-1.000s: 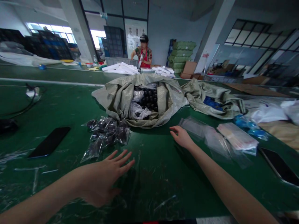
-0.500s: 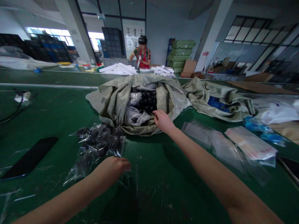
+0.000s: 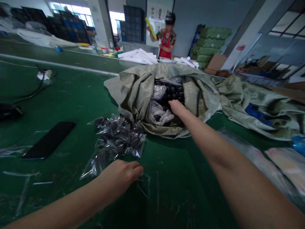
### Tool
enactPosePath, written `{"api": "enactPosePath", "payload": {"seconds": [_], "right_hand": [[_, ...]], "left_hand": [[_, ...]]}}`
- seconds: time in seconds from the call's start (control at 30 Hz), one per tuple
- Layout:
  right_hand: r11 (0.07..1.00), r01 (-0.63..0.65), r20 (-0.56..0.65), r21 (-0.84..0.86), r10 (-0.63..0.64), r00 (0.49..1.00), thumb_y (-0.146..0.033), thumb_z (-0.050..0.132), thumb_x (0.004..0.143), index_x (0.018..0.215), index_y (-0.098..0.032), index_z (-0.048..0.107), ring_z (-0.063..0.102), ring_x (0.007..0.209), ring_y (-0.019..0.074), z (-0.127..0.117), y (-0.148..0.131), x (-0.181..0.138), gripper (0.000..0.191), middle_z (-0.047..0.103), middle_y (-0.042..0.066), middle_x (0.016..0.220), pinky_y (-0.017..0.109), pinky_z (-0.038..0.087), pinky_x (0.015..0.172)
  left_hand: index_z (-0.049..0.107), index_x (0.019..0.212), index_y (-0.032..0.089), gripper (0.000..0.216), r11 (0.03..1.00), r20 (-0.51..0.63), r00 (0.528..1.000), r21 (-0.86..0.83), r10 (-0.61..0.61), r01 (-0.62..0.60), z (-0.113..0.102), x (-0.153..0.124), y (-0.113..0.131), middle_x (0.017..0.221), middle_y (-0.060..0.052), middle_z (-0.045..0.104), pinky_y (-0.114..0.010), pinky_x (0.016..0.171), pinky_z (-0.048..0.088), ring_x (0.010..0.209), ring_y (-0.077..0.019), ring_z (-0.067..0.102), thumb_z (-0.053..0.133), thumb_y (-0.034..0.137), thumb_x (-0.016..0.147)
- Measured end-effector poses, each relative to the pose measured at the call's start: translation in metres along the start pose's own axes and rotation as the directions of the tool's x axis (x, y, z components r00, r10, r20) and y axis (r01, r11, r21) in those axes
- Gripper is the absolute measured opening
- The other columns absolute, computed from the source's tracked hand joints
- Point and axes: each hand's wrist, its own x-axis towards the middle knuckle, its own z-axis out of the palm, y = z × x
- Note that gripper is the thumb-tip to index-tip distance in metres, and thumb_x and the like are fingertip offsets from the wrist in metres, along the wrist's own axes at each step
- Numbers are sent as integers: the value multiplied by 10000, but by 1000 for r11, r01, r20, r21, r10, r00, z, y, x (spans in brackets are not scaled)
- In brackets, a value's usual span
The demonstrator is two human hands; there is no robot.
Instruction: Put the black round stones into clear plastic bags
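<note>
My left hand (image 3: pixel 128 173) is closed just above the green table, with a clear plastic bag (image 3: pixel 145 187) pinched at its fingertips. My right hand (image 3: pixel 177 107) reaches into the mouth of an open woven sack (image 3: pixel 140 92). Its fingers are curled against the black balls (image 3: pixel 172 90) inside, and its fingertips are partly hidden. Crumpled clear plastic (image 3: pixel 159 109) lines the sack beside them. Left of the sack, above my left hand, lies a heap of dark round pieces in clear bags (image 3: pixel 119 136).
A black phone (image 3: pixel 50 140) lies at left, near a cable with a white box (image 3: pixel 45 74). Flat clear bags (image 3: pixel 252 151) and a second sack (image 3: pixel 238 95) are at right. Across the table a person in a red apron (image 3: pixel 166 44) holds a yellow strip near white pieces (image 3: pixel 138 56).
My view has turned left, so the scene has shifted right. My right hand has gone deeper among the black balls. The co-worker has raised a yellow strip.
</note>
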Motion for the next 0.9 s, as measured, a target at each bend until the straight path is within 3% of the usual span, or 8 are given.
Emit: {"api": "enactPosePath", "payload": {"seconds": [0.1,0.23,0.4,0.53,0.63,0.7,0.8,0.9], "right_hand": [[999,-39,-95,17,40,995,-120,532,862,1162,-24,584,592,1039,308,-16,-5,-23,319,619,238,1121,390,457,897],[977,21,-337,213,54,940,-333,594,867,1161,-72,563,583,1020,301,-40,-16,-96,395,631,183,1074,404,453,904],[899,105,-167,425,-37,985,-321,611,845,1107,-118,602,609,896,226,-30,-35,-203,331,665,114,995,338,477,843],[882,111,-132,458,-56,990,-258,642,821,1173,-99,582,590,1013,230,-12,-40,-257,392,646,141,1115,345,453,934],[872,103,-149,478,-35,988,-347,625,860,1190,-114,583,594,1012,216,-10,-29,-279,406,639,135,1132,339,455,940],[887,38,-179,461,51,983,-375,556,910,1170,-130,601,594,1035,212,-11,-11,-287,359,643,128,1134,338,447,953],[910,-257,-181,325,327,928,-291,474,948,1169,-95,613,567,1127,243,-7,29,-294,327,644,165,1171,366,392,1017],[823,-556,-79,118,566,821,-314,503,935,1293,-64,538,521,1210,279,3,70,-298,439,585,205,1291,382,375,1022]], "left_hand": [[680,897,156,297,986,-53,998,156,-44,52,-6,13,3,747,-81,689,-349,666,541,692,-217,664,396,221,954],[591,1198,140,411,977,-92,995,214,31,-11,-9,32,12,1214,-164,633,-439,907,489,1080,-291,608,457,57,818],[415,1434,221,856,974,99,975,96,198,-207,-3,37,34,1619,-109,145,-558,1170,154,1469,-375,133,616,70,615],[259,1520,280,868,966,348,902,-47,254,-254,-2,40,52,1620,-106,79,-606,1150,117,1471,-381,80,647,335,746],[210,1538,251,986,978,384,901,-27,202,-208,0,51,56,1615,-132,57,-608,1145,118,1469,-397,51,632,626,729],[206,1540,224,1113,988,286,951,61,121,-144,1,60,54,1613,-149,43,-611,1146,92,1467,-413,21,671,696,645],[135,1553,219,1304,986,199,976,128,82,-109,1,71,50,1610,-163,13,-615,1146,76,1462,-429,-6,750,710,513],[92,1556,214,1179,994,246,965,35,95,-107,-4,78,53,1606,-151,0,-569,1157,128,1470,-389,25,621,754,652]]}}
